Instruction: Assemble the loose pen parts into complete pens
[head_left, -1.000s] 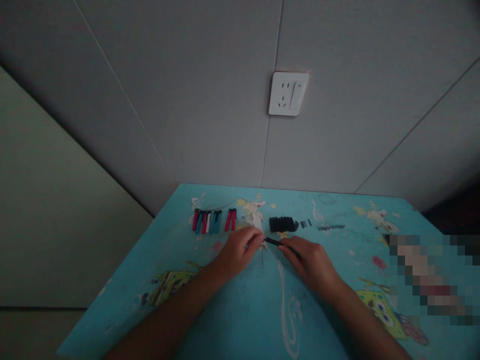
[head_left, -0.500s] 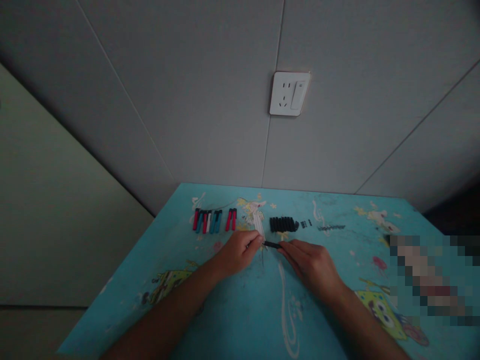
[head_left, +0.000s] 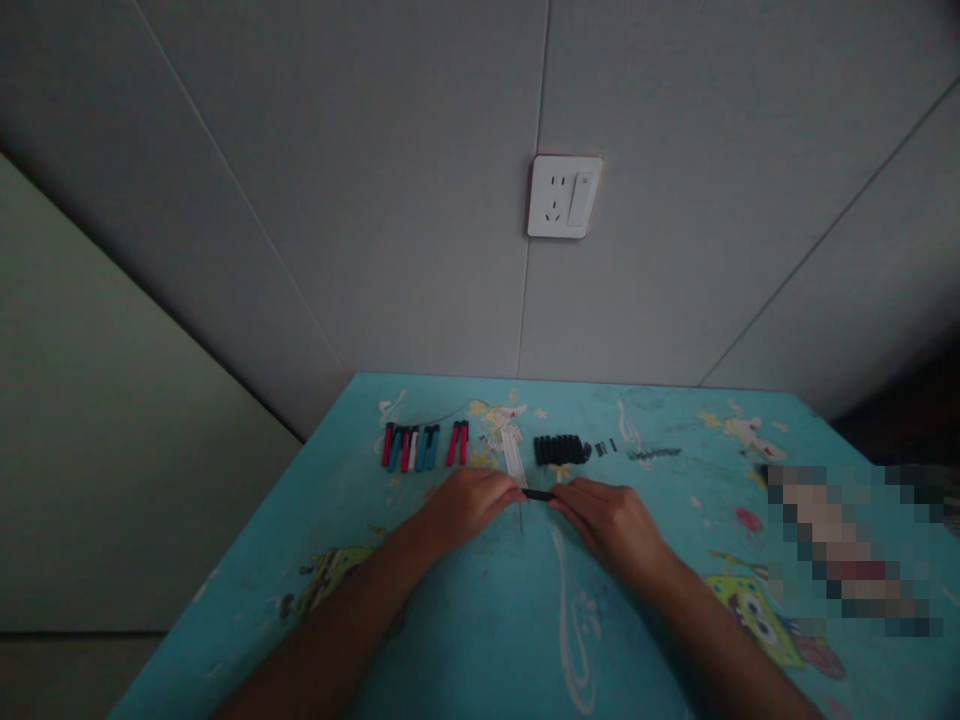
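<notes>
Blue tabletop (head_left: 480, 640) is giving room between the forearms (head_left: 724, 635). Beyond, the left hand (head_left: 469, 500) and right hand (head_left: 619, 520) are pinching a black rod (head_left: 537, 495) between them, fingers (head_left: 577, 493) closed, hiding its ends. White sticks (head_left: 513, 458) are lying just behind; tiny dark pieces (head_left: 654, 454) are blurring; the far edge (head_left: 585, 383) is running along the wall (head_left: 405, 200).

The place is looking like a room in a home: cartoon figures (head_left: 761, 620) are decorating the turquoise surface (head_left: 480, 640), which is standing against a grey panelled wall (head_left: 397, 200), and a white socket plate (head_left: 554, 195) with a switch (head_left: 580, 200) is sitting on that wall.
</notes>
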